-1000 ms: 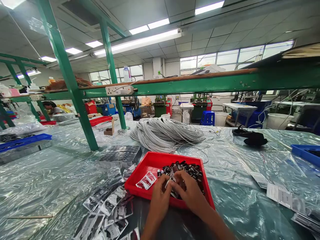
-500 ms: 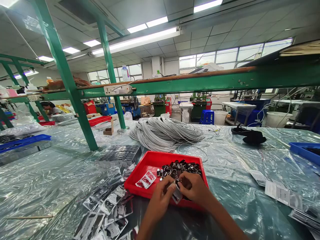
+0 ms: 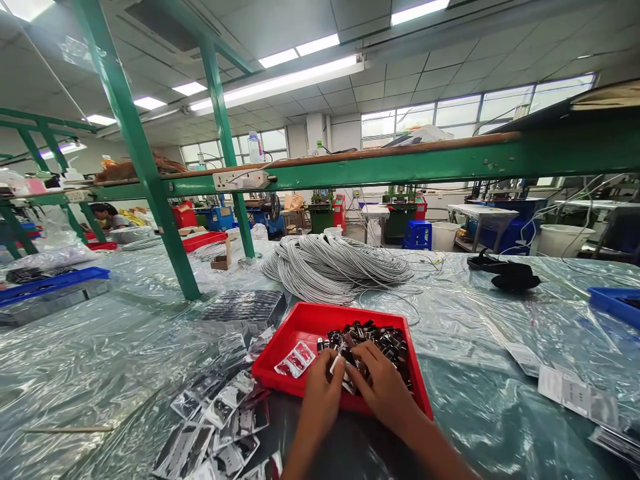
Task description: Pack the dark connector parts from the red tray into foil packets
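Observation:
My left hand (image 3: pixel 321 388) pinches a small clear plastic bag (image 3: pixel 347 385) above the front of a red tray (image 3: pixel 285 327). Close beside it, my right hand (image 3: pixel 383 381) has its thumb and fingers curled in at the bag's top; what lies between them is hidden. Under and behind both hands, a heap of small black parts with shiny metal faces (image 3: pixel 385 337) fills the tray's right side. A strip of small clear packets with dark red contents (image 3: pixel 296 361) lies at the tray's left.
Filled flat packets (image 3: pixel 220 417) spread left of the tray, with a stacked row of dark packets (image 3: pixel 245 307) behind them. A big coil of grey cable (image 3: pixel 335 267) lies beyond. More packets (image 3: pixel 575 393) and a blue tray (image 3: pixel 613 307) are at right. A green post (image 3: pixel 170 233) rises at left.
The right hand's fingers have spread a little and shifted over the bag's top. The bag sits higher between the hands and shows less. The whole view has shifted slightly.

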{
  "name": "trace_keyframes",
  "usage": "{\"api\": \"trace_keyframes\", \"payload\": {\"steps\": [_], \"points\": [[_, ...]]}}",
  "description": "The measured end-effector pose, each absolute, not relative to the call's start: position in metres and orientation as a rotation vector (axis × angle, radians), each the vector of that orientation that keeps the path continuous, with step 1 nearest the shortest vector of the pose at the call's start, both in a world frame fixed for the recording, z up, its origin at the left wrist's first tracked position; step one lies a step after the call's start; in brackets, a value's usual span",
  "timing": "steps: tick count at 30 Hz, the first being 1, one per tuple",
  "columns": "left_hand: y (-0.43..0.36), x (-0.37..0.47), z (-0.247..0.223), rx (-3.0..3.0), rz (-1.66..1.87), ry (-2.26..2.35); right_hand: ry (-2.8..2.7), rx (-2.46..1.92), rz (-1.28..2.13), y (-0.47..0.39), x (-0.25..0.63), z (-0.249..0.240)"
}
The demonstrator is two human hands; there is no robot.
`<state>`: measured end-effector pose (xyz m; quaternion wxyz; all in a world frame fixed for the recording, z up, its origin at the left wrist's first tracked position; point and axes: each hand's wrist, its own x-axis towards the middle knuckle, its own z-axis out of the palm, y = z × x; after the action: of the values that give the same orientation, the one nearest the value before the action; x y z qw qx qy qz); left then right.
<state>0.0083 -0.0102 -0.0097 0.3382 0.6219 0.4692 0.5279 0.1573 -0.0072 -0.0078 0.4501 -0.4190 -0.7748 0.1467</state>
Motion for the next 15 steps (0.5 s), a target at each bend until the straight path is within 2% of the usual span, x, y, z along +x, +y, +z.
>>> {"api": "trace_keyframes", "payload": {"steps": [8,15], "points": [[-0.012,0.009,-0.011,1.771,1.305,1.233,-1.769,-1.147,0.733,0.002,0.174,0.0],[-0.011,0.012,-0.012,1.725,1.372,1.33,-1.923,-0.977,0.212,-0.001,0.16,-0.014]]}}
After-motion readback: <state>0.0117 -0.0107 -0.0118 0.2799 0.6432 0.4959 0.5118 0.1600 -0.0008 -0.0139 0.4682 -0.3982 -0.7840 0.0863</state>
